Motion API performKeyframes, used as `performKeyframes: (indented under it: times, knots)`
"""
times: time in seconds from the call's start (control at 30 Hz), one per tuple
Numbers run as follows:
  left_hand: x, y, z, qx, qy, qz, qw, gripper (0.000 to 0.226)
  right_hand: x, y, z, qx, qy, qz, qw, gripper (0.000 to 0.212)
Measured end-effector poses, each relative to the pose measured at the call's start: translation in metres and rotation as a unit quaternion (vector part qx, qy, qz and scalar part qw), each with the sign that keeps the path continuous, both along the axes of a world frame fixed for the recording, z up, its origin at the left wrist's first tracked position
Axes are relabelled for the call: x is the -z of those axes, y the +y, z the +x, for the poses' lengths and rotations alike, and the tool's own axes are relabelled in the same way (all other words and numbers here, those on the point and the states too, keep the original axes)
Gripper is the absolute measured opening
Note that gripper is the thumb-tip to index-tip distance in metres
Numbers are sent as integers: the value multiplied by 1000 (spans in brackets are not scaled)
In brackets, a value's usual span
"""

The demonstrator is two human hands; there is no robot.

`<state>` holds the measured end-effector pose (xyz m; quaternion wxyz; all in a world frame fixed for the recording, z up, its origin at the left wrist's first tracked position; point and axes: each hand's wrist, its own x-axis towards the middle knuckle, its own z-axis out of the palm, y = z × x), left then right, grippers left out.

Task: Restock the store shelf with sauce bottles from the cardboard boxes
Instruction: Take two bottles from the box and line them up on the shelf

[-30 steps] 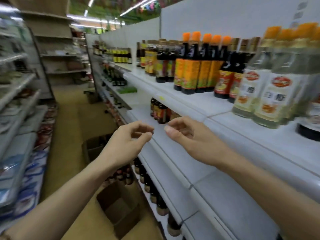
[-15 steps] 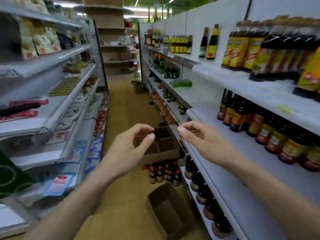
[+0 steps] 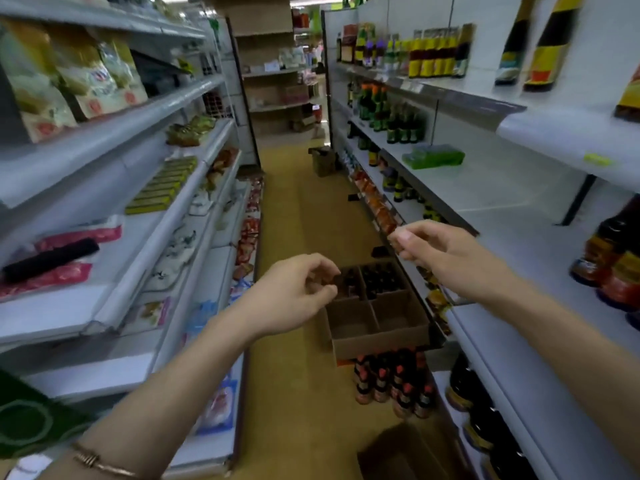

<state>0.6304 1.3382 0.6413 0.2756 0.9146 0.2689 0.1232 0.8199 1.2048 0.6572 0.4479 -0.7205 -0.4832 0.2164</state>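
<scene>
We cannot read any text: the labels on the dark glass sauce bottles (image 3: 620, 265) are too blurred.

Yellow aisle floor (image 3: 298, 209) carries a divided cardboard box (image 3: 377, 317), dark bottles in its far cells, near cells bare. Cluster of red-capped sauce bottles (image 3: 391, 386) stands on the floor just beside it, against the right shelf unit. Another open box (image 3: 401, 455) at the bottom edge, a small one (image 3: 322, 161) far down the aisle. Right white shelf (image 3: 540, 341) holds dark bottles (image 3: 616, 268), possibly soy sauce, too blurred to tell. Left shelves (image 3: 104, 306) hold packaged goods.
</scene>
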Motion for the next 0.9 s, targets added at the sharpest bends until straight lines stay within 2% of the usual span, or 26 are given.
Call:
performKeyframes:
  times: [0.17, 0.27, 0.4, 0.6, 0.77, 0.9]
  knots:
    - [5, 73, 43, -36, -43, 4, 998, 21, 8, 69, 45, -11, 1, -7, 1000, 37]
    - [36, 102, 59, -49, -50, -25, 997, 23, 27, 94, 76, -28, -2, -66, 997, 30]
    - [75, 153, 86, -47, -47, -59, 996, 18, 53, 133, 110, -16, 8, -126, 992, 30]
    - [92, 267, 140, -18, -82, -84, 993, 9, 71, 234, 143, 20, 2, -133, 991, 23]
    - [115, 384, 194, 44, -9, -100, 994, 10, 90, 325, 172, 77, 10, -125, 989, 23]
    - [144, 446, 247, 97, 46, -126, 986, 16, 108, 361, 198, 131, 28, -140, 981, 22]
